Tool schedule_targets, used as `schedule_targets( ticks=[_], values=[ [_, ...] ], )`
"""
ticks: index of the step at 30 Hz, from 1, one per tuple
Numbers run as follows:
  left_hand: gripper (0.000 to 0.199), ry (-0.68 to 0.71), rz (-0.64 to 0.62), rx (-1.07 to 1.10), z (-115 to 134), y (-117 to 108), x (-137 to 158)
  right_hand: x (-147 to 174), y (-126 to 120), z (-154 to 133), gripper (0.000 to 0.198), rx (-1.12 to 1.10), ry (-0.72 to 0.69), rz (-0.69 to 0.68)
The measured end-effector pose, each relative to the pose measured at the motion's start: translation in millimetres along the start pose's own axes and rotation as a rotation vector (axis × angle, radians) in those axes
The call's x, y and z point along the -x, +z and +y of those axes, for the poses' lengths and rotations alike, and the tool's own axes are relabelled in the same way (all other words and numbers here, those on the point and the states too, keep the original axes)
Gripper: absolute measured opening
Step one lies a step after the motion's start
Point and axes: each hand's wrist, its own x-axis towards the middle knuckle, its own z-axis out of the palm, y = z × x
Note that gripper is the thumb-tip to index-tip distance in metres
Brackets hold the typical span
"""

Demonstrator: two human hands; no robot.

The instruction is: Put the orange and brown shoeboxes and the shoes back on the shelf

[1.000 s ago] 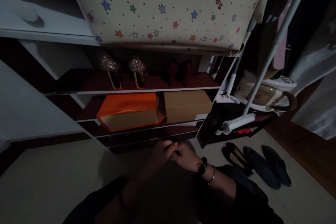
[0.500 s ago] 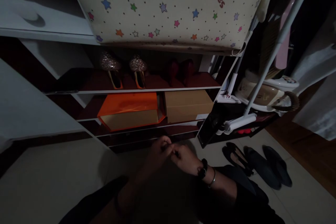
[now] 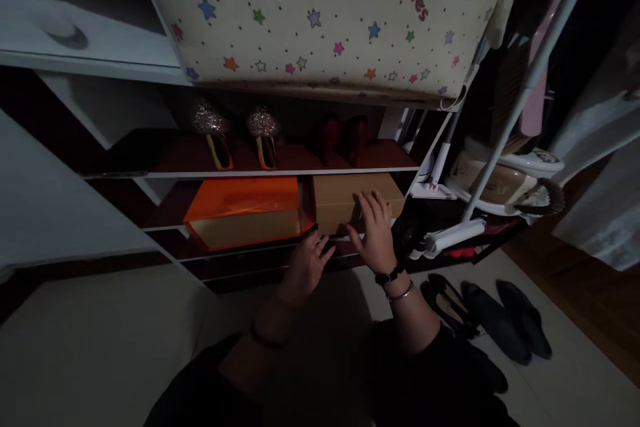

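A brown cardboard box lies on a low shelf of the shoe rack, beside an orange box. My right hand is open in front of the brown box, fingers spread towards its top edge; whether the fingertips touch it I cannot tell. Lower and to the left, my left hand is open too, its fingers pointing up near the gap between the two boxes. Neither hand holds anything. A dark band and a metal bangle sit on my right wrist.
Glittery high heels and dark red heels stand on the shelf above. A star-patterned cloth hangs over the top. To the right lean a mop and brushes; dark shoes lie on the floor.
My hands were together with fingers touching below the boxes. They have come apart and opened; the right has moved up and right to the brown box, the left slightly up.
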Motion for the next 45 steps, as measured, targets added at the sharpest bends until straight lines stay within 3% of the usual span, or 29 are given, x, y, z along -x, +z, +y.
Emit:
schedule_targets(
  ticks=[3, 9, 13, 17, 23, 28, 31, 39, 45],
  values=[
    [0.007, -0.047, 0.032, 0.094, -6.7, 6.0, 0.8, 4.3, -2.0, 4.3, 0.072, 0.134, 0.005, -0.088],
    [0.024, -0.162, -0.172, 0.023, -29.7, 2.8, 19.3, 19.2, -19.0, 20.8, 0.089, 0.294, -0.049, -0.140],
    [0.032, -0.187, -0.203, -0.011, -34.1, 1.4, 21.9, 27.5, -14.2, 33.0, 0.085, 0.320, -0.165, -0.146],
    [0.044, -0.185, -0.237, -0.028, -32.7, 0.6, 20.0, 27.7, -5.1, 43.9, 0.078, 0.318, -0.190, -0.075],
    [0.053, -0.193, -0.144, -0.123, -18.6, -1.4, 13.1, 36.8, -6.3, 27.9, 0.080, 0.268, -0.280, 0.025],
    [0.060, -0.119, -0.013, -0.122, 1.0, -16.7, -0.9, 69.6, -32.9, -3.3, 0.080, 0.224, -0.315, 0.032],
    [0.063, -0.085, -0.023, -0.095, 8.9, -29.2, -4.5, 90.2, -50.7, -10.9, 0.081, 0.216, -0.302, 0.039],
    [0.044, -0.039, -0.070, 0.037, 27.2, -30.6, 7.7, 117.2, -75.7, -16.0, 0.084, 0.170, -0.339, 0.079],
    [0.037, 0.023, -0.006, 0.170, 37.1, -24.3, 22.9, 131.7, -97.2, -17.8, 0.093, 0.162, -0.344, 0.095]
  ],
)
